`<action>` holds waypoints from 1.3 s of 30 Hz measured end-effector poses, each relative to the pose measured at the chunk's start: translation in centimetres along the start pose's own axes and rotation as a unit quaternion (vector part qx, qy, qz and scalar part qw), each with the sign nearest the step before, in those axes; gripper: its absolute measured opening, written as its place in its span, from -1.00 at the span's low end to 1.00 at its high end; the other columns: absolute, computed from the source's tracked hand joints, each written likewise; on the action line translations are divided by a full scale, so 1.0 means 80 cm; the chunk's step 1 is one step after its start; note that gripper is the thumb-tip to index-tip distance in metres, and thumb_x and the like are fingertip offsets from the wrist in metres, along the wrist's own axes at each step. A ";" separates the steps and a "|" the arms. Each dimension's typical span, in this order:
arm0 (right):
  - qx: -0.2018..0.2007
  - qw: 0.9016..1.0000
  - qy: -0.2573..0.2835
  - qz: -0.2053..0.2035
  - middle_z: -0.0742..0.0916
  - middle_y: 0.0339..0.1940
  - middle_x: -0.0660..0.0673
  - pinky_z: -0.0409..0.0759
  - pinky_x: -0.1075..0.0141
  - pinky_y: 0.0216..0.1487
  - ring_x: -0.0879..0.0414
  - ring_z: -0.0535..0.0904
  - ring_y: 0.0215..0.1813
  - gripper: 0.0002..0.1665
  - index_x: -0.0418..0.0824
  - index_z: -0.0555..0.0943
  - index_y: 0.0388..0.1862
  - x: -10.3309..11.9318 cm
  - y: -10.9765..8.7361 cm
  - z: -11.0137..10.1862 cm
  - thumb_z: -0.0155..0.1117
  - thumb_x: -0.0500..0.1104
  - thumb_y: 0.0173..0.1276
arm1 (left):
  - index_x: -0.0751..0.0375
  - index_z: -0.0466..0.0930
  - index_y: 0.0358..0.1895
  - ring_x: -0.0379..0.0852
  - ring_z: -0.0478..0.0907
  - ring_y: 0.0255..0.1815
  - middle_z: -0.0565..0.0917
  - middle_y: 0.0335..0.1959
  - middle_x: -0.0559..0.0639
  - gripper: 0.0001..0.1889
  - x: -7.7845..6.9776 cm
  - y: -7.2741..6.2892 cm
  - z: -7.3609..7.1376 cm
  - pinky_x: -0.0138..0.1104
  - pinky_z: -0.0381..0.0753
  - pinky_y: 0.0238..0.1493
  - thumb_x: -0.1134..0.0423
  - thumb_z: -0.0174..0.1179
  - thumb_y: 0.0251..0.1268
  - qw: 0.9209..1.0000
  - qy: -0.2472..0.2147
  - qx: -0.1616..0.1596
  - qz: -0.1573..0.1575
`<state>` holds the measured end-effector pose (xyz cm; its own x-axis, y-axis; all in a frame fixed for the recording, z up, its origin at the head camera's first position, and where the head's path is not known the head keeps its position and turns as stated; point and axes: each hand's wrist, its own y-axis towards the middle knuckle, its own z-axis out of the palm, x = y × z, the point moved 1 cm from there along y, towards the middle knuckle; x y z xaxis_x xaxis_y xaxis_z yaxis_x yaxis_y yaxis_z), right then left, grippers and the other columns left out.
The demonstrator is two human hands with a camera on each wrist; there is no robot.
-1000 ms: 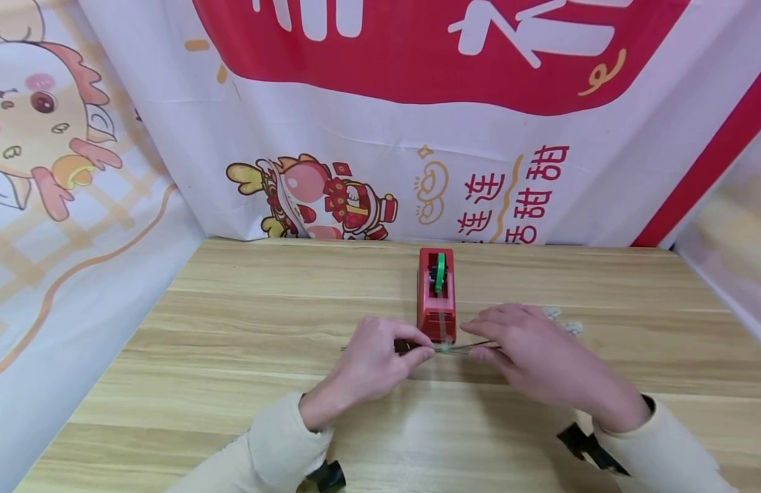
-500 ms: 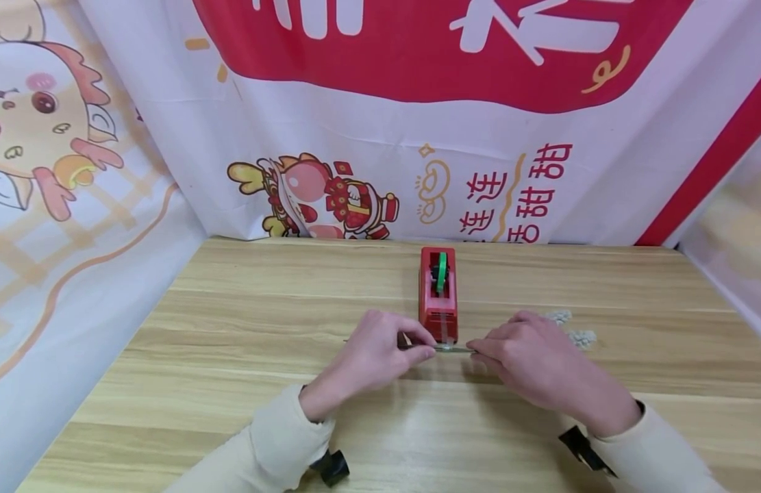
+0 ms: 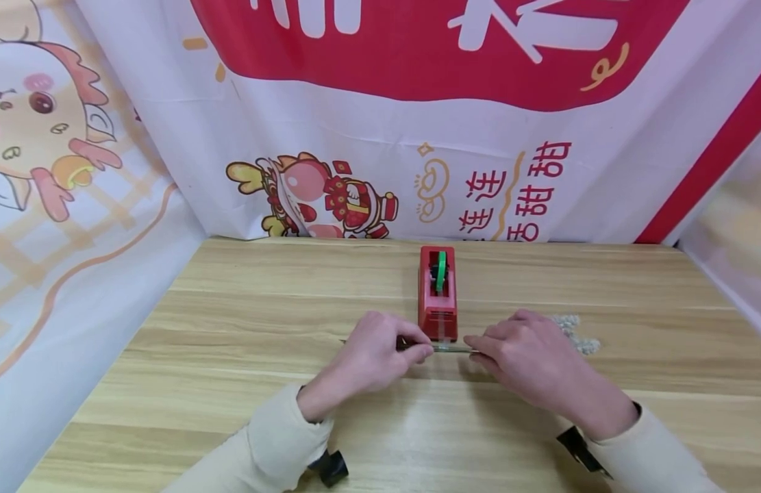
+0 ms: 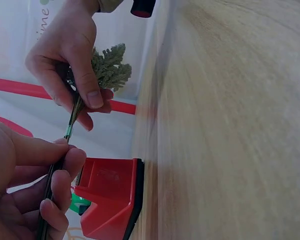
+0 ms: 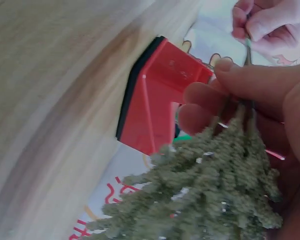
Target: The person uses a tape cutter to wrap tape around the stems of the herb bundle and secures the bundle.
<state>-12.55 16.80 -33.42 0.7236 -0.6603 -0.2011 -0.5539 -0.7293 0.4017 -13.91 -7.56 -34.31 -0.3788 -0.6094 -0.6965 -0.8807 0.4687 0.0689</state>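
Observation:
A thin bundle of dark stems with bushy grey-green flower heads [image 5: 215,175] lies crosswise just in front of the red tape dispenser [image 3: 438,322]. My left hand [image 3: 380,356] pinches the stems [image 4: 49,185] between thumb and fingers, their free end passing out to the left. On the other side, my right hand [image 3: 528,359] pinches them near the flower heads, which stick out beyond its back in the head view. Between the hands a strip of clear tape [image 3: 444,340] runs from the dispenser down to the stems, where a greenish band [image 4: 68,131] shows.
The dispenser, with its green tape core [image 3: 441,272], stands on the wood-grain table [image 3: 263,294] near the printed cloth backdrop [image 3: 368,123]. Cloth also hangs at both sides. Black wrist straps [image 3: 331,469] sit on the pale sleeves [image 3: 281,438].
My right fingers have drawn together on the stems, and the flower heads have shifted to the right and slightly down. My left hand has stayed almost in place.

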 end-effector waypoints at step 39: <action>0.032 0.998 -0.011 0.062 0.77 -0.51 0.12 0.54 0.27 -0.27 0.21 0.58 -0.43 -0.79 0.03 0.77 -0.45 0.015 0.005 -0.001 0.72 -0.05 0.14 | 0.00 0.87 -0.17 -0.29 0.46 -0.54 0.84 -0.28 -0.18 -0.92 0.001 0.000 0.000 -0.42 0.43 -0.44 0.16 0.48 0.35 0.999 -0.005 -0.016 -0.031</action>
<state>-11.88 15.76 -33.44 0.6392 -0.7492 -0.1735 -0.6641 -0.6515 0.3668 -13.94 -7.61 -34.39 -0.3207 -0.6306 -0.7068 -0.9111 0.4093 0.0482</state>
